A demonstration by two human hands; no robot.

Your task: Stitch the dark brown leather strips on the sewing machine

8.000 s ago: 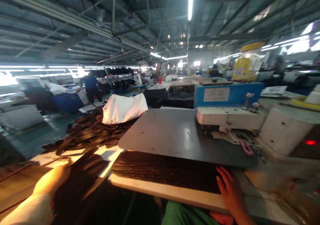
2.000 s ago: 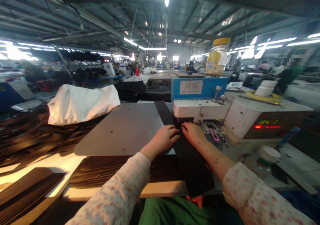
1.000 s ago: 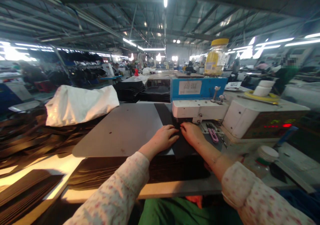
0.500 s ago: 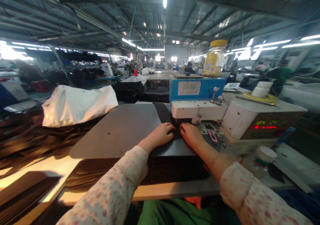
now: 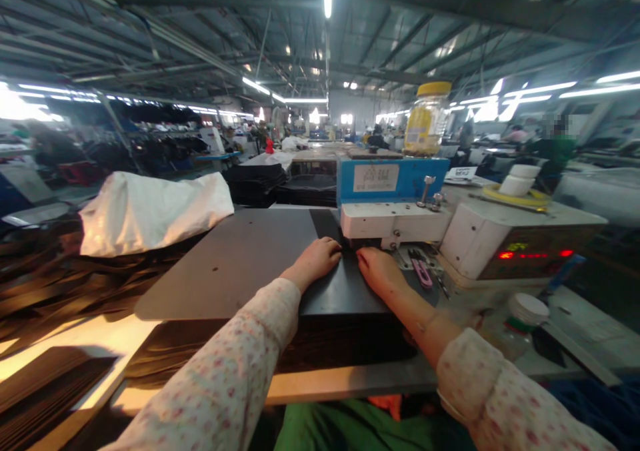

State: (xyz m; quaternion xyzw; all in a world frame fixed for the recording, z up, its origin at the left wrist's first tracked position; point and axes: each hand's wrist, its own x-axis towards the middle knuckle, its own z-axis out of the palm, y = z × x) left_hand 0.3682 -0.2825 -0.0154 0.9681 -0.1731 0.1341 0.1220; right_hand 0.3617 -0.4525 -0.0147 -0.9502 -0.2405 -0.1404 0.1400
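A dark fabric piece [image 5: 327, 224] lies across the smooth grey metal plate [image 5: 225, 257] and runs in beneath the head of a sewing machine [image 5: 370, 220]. On the left side of the needle area, my left hand [image 5: 319, 261] presses its bent fingers onto this fabric. Close by, my right hand [image 5: 379, 271] is closed, its curled fingertips at the fabric just below the machine head. The exact grip is partly hidden by the hands. Pink-handled thread snips [image 5: 421, 269] rest on the machine bed right of my right hand.
A control box [image 5: 525, 237] with a lit red display stands right. A plastic jar [image 5: 427, 121] tops the blue machine body. White cloth [image 5: 155, 214] covers dark strips on the left. Stacked dark pieces [image 5: 175, 351] lie below the plate.
My left hand has shifted slightly left and away from me, its fingers closer together. My right hand stays nearly in place. The lit display on the control box has changed.
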